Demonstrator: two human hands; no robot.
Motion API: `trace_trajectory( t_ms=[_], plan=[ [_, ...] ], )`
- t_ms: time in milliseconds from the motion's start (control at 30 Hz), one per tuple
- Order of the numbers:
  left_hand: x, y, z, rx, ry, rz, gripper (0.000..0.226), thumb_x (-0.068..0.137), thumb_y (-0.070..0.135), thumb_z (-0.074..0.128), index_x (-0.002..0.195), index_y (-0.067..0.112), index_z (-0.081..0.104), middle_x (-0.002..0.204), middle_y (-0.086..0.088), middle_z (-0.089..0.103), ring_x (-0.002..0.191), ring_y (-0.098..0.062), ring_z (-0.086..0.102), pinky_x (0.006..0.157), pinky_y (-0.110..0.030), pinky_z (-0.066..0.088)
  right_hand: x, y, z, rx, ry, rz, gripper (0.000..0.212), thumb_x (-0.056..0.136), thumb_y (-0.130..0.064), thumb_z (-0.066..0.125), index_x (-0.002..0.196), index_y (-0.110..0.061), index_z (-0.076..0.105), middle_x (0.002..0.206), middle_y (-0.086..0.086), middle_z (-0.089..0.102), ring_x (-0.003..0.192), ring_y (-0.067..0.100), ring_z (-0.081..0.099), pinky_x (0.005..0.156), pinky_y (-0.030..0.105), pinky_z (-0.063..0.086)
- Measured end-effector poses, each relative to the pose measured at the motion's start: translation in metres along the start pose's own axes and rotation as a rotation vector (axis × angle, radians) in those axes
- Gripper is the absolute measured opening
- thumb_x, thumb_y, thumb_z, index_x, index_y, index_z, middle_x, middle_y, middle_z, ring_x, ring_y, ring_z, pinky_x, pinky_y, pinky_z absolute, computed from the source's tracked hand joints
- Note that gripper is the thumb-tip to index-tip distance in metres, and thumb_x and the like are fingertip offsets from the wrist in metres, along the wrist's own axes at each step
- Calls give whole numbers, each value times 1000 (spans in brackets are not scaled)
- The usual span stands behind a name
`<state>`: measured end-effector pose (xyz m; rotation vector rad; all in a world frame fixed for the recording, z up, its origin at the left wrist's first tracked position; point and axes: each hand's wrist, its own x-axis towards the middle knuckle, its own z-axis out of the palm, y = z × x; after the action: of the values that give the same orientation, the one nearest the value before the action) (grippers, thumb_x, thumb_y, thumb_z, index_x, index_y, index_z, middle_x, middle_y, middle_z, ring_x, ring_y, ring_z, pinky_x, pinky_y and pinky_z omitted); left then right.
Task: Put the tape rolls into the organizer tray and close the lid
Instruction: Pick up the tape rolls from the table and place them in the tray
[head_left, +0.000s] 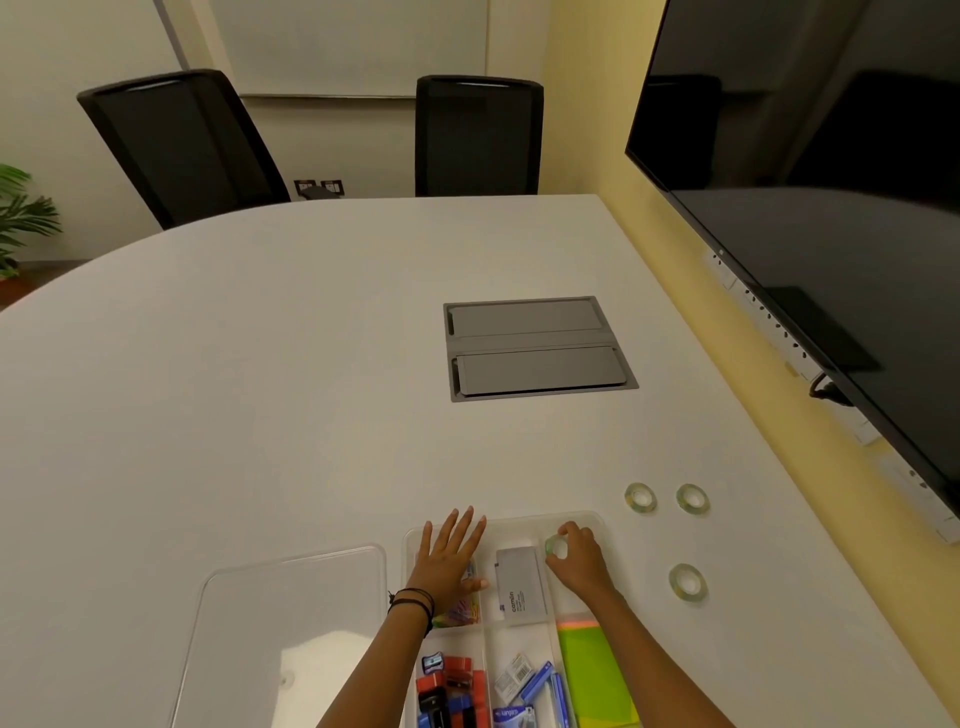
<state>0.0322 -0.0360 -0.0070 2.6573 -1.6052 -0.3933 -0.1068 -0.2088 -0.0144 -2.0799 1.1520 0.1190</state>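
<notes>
A clear organizer tray (524, 519) lies open at the table's near edge, with several compartments of stationery. My right hand (579, 564) holds a small clear tape roll (557, 547) over the tray's far right compartment. My left hand (447, 558) rests flat, fingers spread, on the tray's far left compartment. Three more tape rolls lie on the table right of the tray: one (640, 498), another (693, 499) beside it, and a nearer one (688, 582). The clear lid (291, 623) lies flat on the table left of the tray.
A grey box (521, 582) sits in the tray's middle compartment; sharpeners, staples and green sticky notes fill the near ones. A grey cable hatch (537, 347) is set into the white table. A large dark screen (810, 208) hangs at right. Two black chairs stand behind.
</notes>
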Motion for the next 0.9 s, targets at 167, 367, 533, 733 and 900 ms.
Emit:
trace_trajectory(
  t_ms=[167,367,533,733,900],
  plan=[
    [-2,-2,-5,14,-7,-39,145,54,77,67,144,16,-30,132,-5,62,145,-22,-25,111,-48,-25,1,-5,2,-64,9,-37,41,87,-16,62,121,-3,44,124,20,48,111,33,53,90,34,47],
    [-1,2,-14,-48,-161,-15,131,70,67,64,133,31,-45,153,-17,32,144,-20,-26,102,-33,-40,4,-6,-5,-123,-36,-54,38,88,-19,58,121,-5,46,125,17,50,111,31,54,87,34,48],
    [11,-3,7,-38,-146,-7,92,92,56,39,105,58,-52,154,-9,-27,148,-29,-13,99,-36,-41,14,-5,-34,-44,31,-43,14,88,-15,54,99,-9,63,105,11,67,95,27,64,75,30,47],
    [7,-1,-2,1,-11,-42,117,64,73,62,146,28,-8,138,-6,56,122,-26,59,120,-43,-1,32,12,-83,462,-44,-54,19,93,-1,47,95,-6,65,91,14,68,71,18,63,62,24,50],
    [4,-1,-7,-66,-81,-6,111,55,80,63,141,21,24,140,-2,46,120,-18,59,114,-45,-21,58,49,-97,271,200,52,30,88,-2,58,118,-1,56,124,21,55,114,34,53,94,39,45]
  ],
)
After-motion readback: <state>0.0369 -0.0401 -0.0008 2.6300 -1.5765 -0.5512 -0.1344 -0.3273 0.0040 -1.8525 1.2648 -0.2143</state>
